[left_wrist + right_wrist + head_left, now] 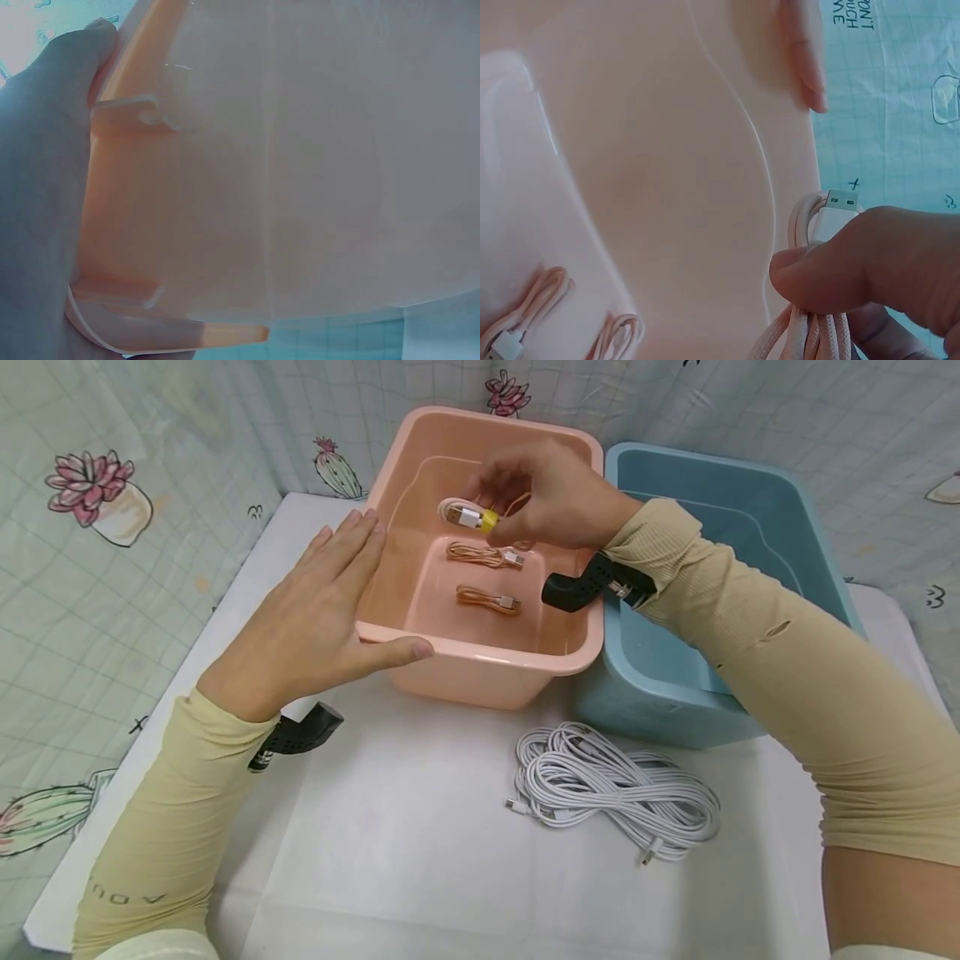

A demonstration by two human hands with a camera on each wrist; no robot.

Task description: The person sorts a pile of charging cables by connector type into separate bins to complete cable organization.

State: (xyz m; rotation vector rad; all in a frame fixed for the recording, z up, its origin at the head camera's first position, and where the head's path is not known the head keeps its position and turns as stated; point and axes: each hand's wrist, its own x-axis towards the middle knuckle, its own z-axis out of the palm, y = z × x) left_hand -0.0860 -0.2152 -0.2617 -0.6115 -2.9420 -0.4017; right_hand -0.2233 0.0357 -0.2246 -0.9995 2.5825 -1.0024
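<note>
My right hand [558,497] pinches a coiled pink USB cable [467,517] inside the pink basin, above its floor. The cable's white plug with a metal end points left, and a yellow band shows beside it. In the right wrist view the thumb presses on the braided coil [821,334]. Two more coiled pink cables, one farther back [483,555] and one nearer [487,601], lie on the basin floor. My left hand [307,610] rests on the near left corner of the pink basin [480,647], its fingers straight along the rim.
A blue basin [660,685] stands against the pink one on the right, under my right forearm. In front of it, a pile of coiled white cables [615,785] lies on the white table [420,827]. A patterned cloth [225,410] hangs behind and to the left.
</note>
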